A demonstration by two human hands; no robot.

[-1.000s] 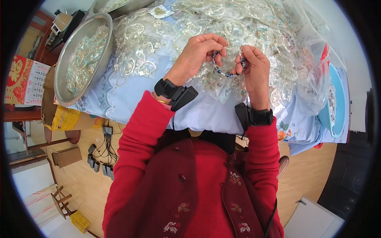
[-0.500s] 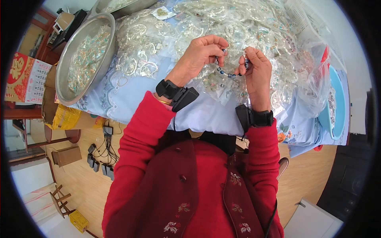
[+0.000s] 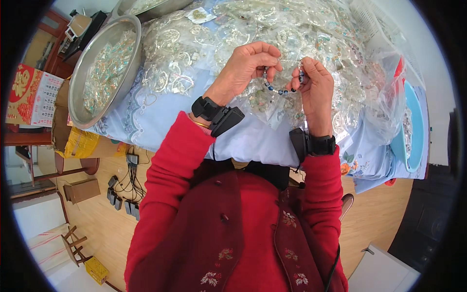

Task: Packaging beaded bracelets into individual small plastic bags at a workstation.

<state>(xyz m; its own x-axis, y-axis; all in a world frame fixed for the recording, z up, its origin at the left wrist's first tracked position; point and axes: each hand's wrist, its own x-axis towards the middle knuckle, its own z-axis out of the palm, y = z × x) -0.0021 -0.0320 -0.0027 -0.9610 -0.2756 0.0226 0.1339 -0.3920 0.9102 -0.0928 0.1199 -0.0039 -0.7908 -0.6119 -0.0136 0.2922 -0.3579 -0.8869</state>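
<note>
A bracelet of dark blue and clear beads (image 3: 278, 91) hangs in a downward curve between my two hands, above the table. My left hand (image 3: 250, 65) pinches one end between thumb and fingers. At the other end, my right hand (image 3: 314, 82) has its thumb and fingertips closed on the strand. A thin pale string or wire seems to run between the fingertips along the top; its exact ends are too small to make out. Beneath the hands lie piles of small clear bags (image 3: 301, 29) with jewelry inside.
On the left stands a metal basin (image 3: 78, 104) filled with bagged pieces. White bangles in bags (image 3: 168, 78) lie beside it on the blue tablecloth (image 3: 185, 129). To the right are a clear plastic bag (image 3: 384, 104), a light blue basin (image 3: 415, 131) and a white plastic basket (image 3: 369, 24).
My left fingers have shifted slightly along the bracelet's end, and the beads there have moved a little. My right hand stays almost in place.
</note>
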